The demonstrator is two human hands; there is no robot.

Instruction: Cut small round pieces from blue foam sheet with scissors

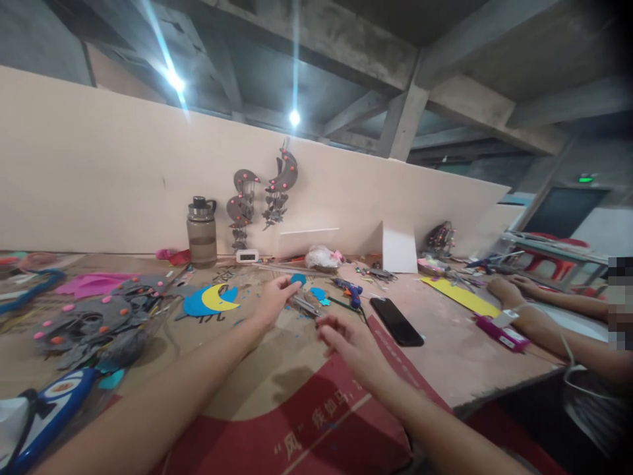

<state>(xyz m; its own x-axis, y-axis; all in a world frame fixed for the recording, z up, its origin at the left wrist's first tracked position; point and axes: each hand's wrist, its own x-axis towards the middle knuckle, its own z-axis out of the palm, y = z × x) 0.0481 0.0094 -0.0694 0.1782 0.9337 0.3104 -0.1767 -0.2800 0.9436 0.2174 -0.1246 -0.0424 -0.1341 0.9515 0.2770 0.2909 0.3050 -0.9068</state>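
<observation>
My left hand (273, 302) is closed, with thumb and fingertips pinching a small blue cut-out (299, 279) just above the table. My right hand (349, 342) is lower and to the right, its fingers loosely curved and apart with nothing visible in them. Between the two hands lies a slim metal tool (307, 306), perhaps scissors. More blue pieces (319, 292) are just beyond it. A blue glue gun (352, 291) rests behind my right hand. Left of my left hand, a yellow crescent (217, 299) lies on a larger blue shape (194, 303).
A black phone (397, 321) lies to the right, and a water bottle (202, 234) stands at the back. Grey felt decorations (93, 320) are piled at left. Beyond a yellow strip (459, 296), another person's arms (539, 326) rest on the table near a magenta box (501, 334).
</observation>
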